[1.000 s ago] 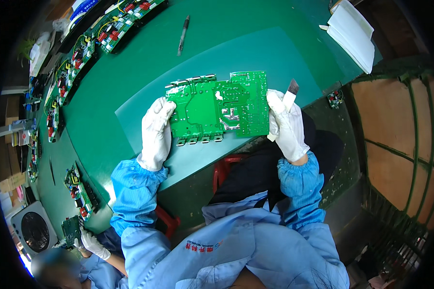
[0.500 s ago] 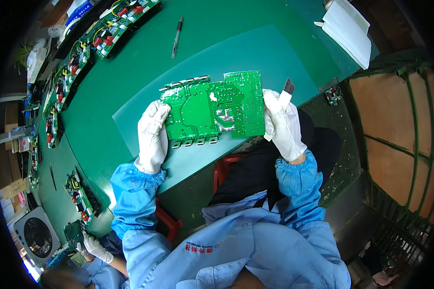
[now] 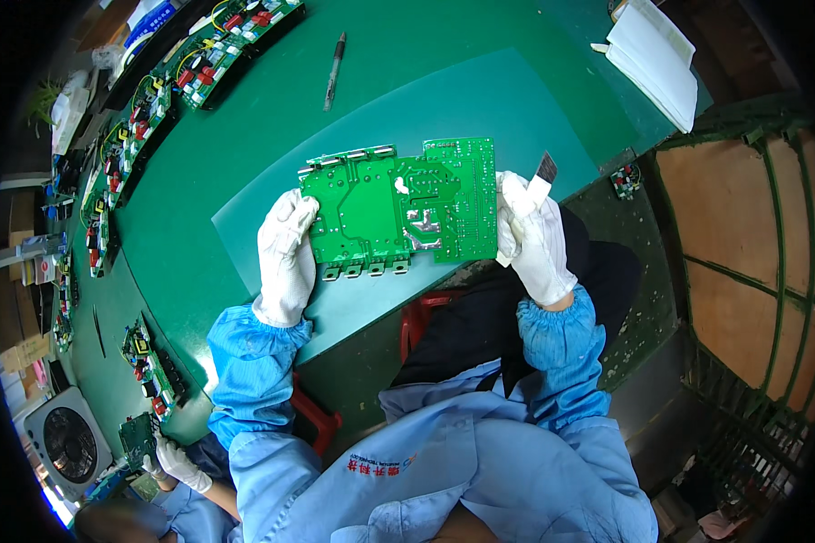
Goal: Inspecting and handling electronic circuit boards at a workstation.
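A green circuit board (image 3: 362,210) is held up over the table, its soldered underside facing me, with metal tabs along its far and near edges. My left hand (image 3: 287,249), white-gloved, grips its left end. At the right edge, my right hand (image 3: 536,237), also gloved in white, closes on the board. The same hand has a white strip with a dark, flat tip (image 3: 546,166) tucked in it, perhaps a small brush. Its lower end pokes out beneath the fingers. The components on the board's other face are mostly hidden.
A translucent mat (image 3: 507,100) lies on the green table (image 3: 272,109), with a pen (image 3: 334,72) beyond it. Several populated boards (image 3: 204,72) line the left. White papers (image 3: 652,63) lie far right. At lower left, a co-worker's gloved hand (image 3: 181,463) is at another board (image 3: 138,441).
The board's right end has dropped slightly and its tilt has changed a little. The dark-tipped strip has turned slightly to the right. Both hands keep their hold.
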`<action>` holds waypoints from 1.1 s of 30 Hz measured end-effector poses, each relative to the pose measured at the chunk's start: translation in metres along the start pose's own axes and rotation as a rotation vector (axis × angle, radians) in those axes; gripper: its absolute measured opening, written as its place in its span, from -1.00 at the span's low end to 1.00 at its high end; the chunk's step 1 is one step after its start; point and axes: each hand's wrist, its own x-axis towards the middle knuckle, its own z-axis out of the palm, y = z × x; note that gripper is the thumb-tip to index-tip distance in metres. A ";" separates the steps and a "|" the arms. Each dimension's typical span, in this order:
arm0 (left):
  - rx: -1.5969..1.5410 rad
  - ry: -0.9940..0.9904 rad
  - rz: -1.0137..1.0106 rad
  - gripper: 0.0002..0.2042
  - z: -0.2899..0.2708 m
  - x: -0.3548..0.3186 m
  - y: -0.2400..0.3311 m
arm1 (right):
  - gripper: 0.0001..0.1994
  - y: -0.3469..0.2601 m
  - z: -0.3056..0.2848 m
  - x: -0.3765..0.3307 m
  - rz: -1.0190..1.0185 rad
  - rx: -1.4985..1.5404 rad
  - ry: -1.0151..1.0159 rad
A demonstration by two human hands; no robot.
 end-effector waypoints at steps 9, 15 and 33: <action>-0.015 0.014 -0.038 -0.74 -0.002 -0.001 0.000 | -0.69 0.001 0.000 0.000 0.022 0.054 -0.007; -0.003 0.038 -0.053 -0.73 0.000 -0.001 0.002 | -0.69 -0.001 0.001 -0.001 0.042 0.091 -0.013; -0.013 0.019 -0.033 -0.76 -0.002 0.000 0.000 | -0.69 0.002 -0.001 0.000 0.037 0.091 -0.023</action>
